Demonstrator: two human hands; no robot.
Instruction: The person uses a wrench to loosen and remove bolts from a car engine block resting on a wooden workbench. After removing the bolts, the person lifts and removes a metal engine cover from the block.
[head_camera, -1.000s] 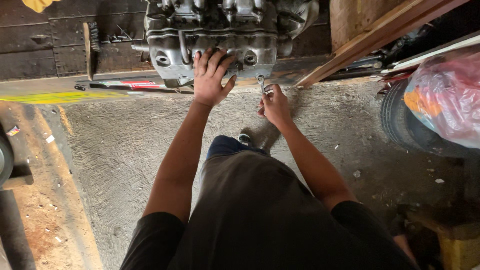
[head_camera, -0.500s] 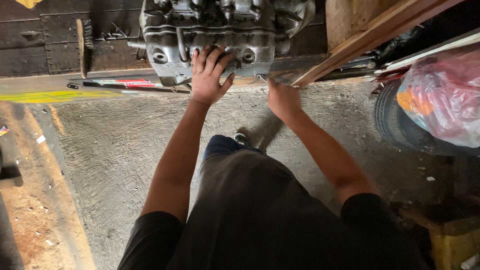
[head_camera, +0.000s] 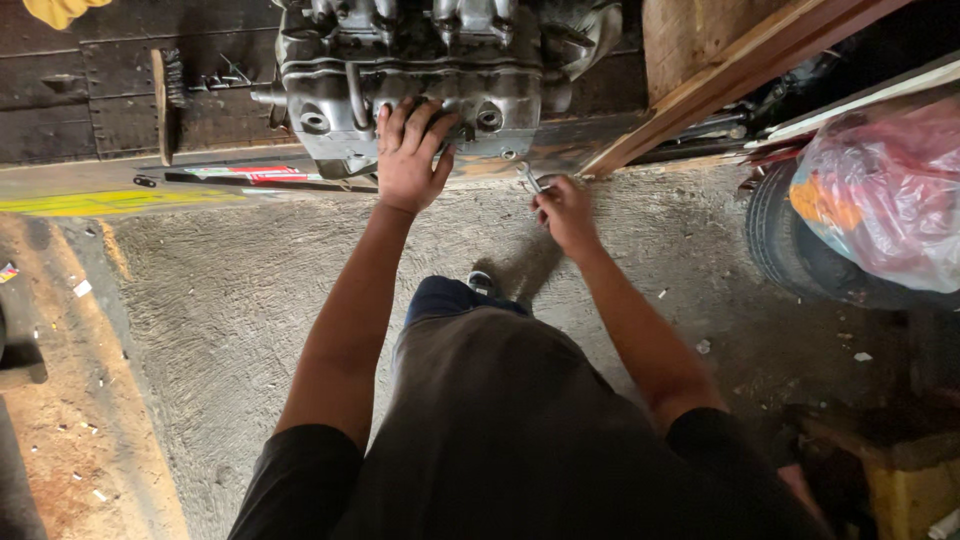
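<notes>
Here, left hand (head_camera: 408, 160) spread open and flat on the front of the gray engine block (head_camera: 430, 70) at the far edge of the concrete floor (head_camera: 230, 300), right hand (head_camera: 562, 212) just beside, closed around a small wrench (head_camera: 528, 178) pointing up toward the block's lower right corner.

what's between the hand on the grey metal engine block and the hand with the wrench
Head view: only the grey metal engine block's lower edge lies between the left hand and right hand gripping a small metal wrench.
</notes>
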